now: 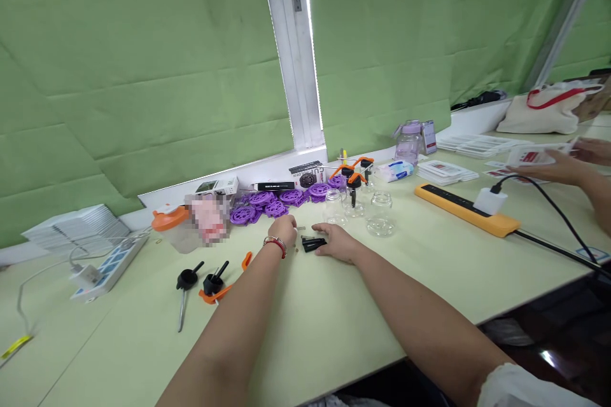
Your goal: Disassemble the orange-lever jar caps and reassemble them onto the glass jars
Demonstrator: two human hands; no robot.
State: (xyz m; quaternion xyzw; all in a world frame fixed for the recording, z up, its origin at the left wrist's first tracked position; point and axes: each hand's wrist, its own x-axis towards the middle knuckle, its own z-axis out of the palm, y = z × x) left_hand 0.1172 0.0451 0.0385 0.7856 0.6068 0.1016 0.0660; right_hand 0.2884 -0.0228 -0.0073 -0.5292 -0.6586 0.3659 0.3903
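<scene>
My left hand rests on the table with its fingers curled together beside some small metal springs. What the fingertips hold, if anything, is hidden. My right hand lies close by, index finger and thumb apart around several short black plastic tubes. Its thumb seems to touch their near end. Left of my forearm are a black pump head with a metal tube and another black piece beside an orange lever. Beyond my hands stand clear glass jars and orange-levered pump heads.
Purple plastic discs line the wall. An orange-lidded container stands left, near a white power strip. To the right lie an orange power strip and white trays. Another person's hands hold a card package at far right.
</scene>
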